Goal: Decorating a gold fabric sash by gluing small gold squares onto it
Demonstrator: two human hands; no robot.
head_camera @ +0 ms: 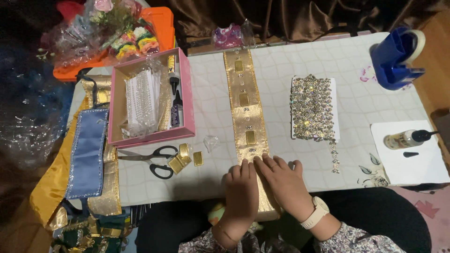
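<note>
Now | gold band (247, 117) | near end under both hands (262, 187), flat

left hand (241, 189), right hand (283, 180), flat, seemingly touching

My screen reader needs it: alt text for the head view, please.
Both hands, left hand and right hand, press flat on a gold ribbon strip running up a white table. Scissors and a pink box lie left, rhinestone trim right.
</note>
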